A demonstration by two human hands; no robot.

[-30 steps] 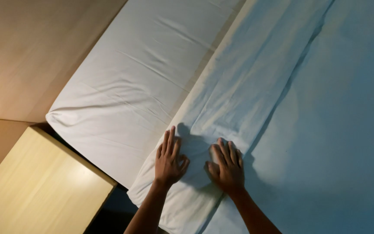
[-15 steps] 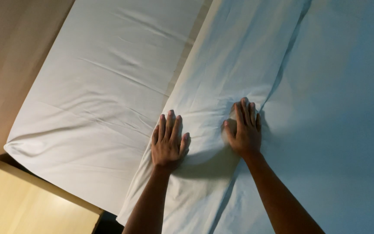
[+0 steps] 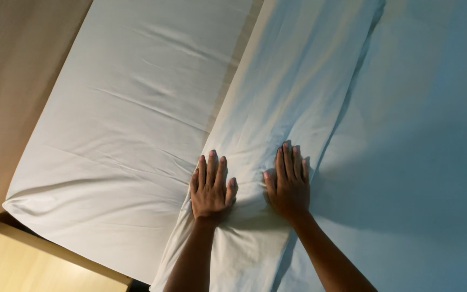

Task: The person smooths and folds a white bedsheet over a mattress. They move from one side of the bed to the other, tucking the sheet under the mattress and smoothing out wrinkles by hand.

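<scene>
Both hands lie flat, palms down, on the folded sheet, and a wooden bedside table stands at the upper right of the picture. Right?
Not quite. The wooden bedside table is at the lower left, as the head view shows. The left hand and right hand do lie flat, palms down, on the folded sheet.

Wooden bedside table point(image 3: 33, 265) cut off at bottom-left corner

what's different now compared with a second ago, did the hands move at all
The right hand slid out to the right half a second ago and has come back beside the left hand. Both stay flat, palms down, on the folded sheet, holding nothing. The pillow and wooden nightstand lie as before; only the view shifted.
</scene>
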